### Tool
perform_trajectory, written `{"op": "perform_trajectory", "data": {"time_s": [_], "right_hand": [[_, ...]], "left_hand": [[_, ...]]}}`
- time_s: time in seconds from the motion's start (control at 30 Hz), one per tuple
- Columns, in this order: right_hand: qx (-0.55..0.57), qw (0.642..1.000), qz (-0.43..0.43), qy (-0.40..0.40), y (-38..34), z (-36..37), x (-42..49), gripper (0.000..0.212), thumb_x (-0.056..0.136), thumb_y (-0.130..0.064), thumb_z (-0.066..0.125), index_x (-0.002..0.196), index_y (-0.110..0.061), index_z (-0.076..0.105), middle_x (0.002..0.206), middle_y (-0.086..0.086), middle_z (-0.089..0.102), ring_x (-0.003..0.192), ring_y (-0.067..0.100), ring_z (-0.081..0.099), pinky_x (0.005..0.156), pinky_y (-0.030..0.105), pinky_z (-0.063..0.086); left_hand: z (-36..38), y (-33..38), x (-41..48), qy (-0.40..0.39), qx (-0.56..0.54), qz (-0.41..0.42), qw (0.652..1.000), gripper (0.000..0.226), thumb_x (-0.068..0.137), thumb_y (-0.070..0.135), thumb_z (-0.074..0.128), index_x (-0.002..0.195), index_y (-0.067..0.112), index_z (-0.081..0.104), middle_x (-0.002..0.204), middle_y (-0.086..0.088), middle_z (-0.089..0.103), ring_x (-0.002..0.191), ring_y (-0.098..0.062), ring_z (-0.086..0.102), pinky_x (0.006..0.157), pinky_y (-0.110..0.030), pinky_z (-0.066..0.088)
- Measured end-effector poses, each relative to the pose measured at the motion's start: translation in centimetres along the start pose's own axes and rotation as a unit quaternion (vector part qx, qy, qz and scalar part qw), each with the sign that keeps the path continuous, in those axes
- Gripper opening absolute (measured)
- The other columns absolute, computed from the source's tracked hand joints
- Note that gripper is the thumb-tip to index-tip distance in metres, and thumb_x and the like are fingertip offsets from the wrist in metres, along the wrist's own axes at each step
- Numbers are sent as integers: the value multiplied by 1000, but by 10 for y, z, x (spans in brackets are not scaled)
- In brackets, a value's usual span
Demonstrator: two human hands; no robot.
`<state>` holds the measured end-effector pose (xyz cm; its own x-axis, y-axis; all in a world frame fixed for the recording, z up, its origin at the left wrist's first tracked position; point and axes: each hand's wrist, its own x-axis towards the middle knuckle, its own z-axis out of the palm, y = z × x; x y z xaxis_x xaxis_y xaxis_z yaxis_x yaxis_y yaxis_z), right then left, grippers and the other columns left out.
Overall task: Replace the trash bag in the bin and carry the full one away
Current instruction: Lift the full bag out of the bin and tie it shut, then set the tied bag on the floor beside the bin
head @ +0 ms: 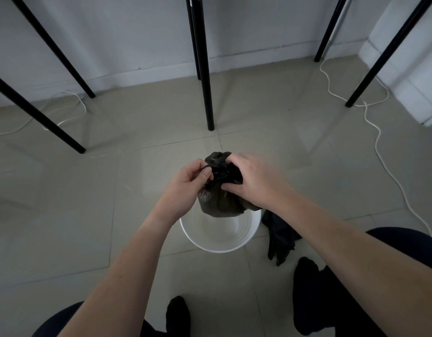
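Item 1: full bag (218, 198), thin black plastic, crumpled and glossy, bulging round. It is held just above the bin (198, 239), which is white, round, smooth-walled and unlined.

Left hand (185, 183) pinches a twisted strand at the neck. Right hand (253, 181) grips the gathered top.

Advice: bunch the neck tight and pull the knot snug before lifting clear.

Item 2: fresh bag (280, 242), limp black film, on the glossy tiles just beside the bin.
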<state>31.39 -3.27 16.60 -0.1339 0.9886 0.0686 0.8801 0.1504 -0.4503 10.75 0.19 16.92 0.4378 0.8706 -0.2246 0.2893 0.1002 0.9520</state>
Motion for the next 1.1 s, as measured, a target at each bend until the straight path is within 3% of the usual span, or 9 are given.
{"op": "perform_trajectory", "data": {"time_s": [0.17,0.3,0.5,0.7,0.8,0.87,0.93,1.03,1.1], "right_hand": [[55,998,0,-28,5,8,-1,24,91,-38,72,112,-29,64,97,-10,72,87,17,69,73,41,57],[76,996,24,-33,13,9,-1,24,91,-29,73,115,-29,72,102,-9,77,95,18,71,81,41,57],[72,992,98,-11,40,-13,-11,12,90,-31,72,101,-26,74,92,-7,75,86,16,70,79,39,57],[58,980,178,63,83,-43,-39,10,88,-30,70,85,-29,61,76,-8,68,73,17,67,68,36,54],[63,971,214,86,107,-48,-55,8,90,-25,71,95,-21,67,80,-4,68,73,17,65,67,33,51],[70,963,242,101,126,-46,-63,15,91,-21,71,106,-16,70,88,-2,69,80,17,64,68,29,47],[71,952,276,110,147,-42,-70,22,92,-19,71,114,-13,71,92,1,68,84,18,62,70,27,42],[64,931,344,104,183,-29,-81,26,94,-21,68,117,-9,68,96,9,71,91,29,66,75,30,41],[68,915,383,109,203,-16,-89,27,94,-19,66,118,-6,68,101,17,71,95,35,67,75,32,42]], "left_hand": [[5,-11,5,12,29,5,999,23,101,39,55,87,25,66,82,2,65,80,-17,58,82,-51,52],[7,-23,11,50,17,-34,998,33,99,50,53,88,22,67,89,2,68,90,-18,65,96,-61,57],[3,-45,15,128,155,-115,973,26,107,32,49,108,15,68,100,1,68,98,-22,62,78,-35,45],[1,-110,1,113,248,-296,915,37,104,14,49,133,-10,50,140,-32,57,130,-43,56,99,-41,44],[5,-143,-8,101,225,-369,896,35,104,6,50,133,-12,53,128,-32,63,107,-39,66,87,-42,58],[13,-156,-15,107,158,-393,900,16,100,-2,52,110,-9,62,92,-26,65,72,-30,62,66,-45,63],[22,-159,-19,137,100,-409,896,10,100,-5,52,94,-5,61,80,-21,60,62,-30,61,46,-38,59],[27,-167,-11,101,54,-391,913,11,104,12,56,102,8,65,112,-17,74,85,-26,76,65,-28,59],[24,-180,-1,155,1,-381,912,15,104,8,54,117,9,61,117,-9,75,65,-4,75,68,-29,63]]}}
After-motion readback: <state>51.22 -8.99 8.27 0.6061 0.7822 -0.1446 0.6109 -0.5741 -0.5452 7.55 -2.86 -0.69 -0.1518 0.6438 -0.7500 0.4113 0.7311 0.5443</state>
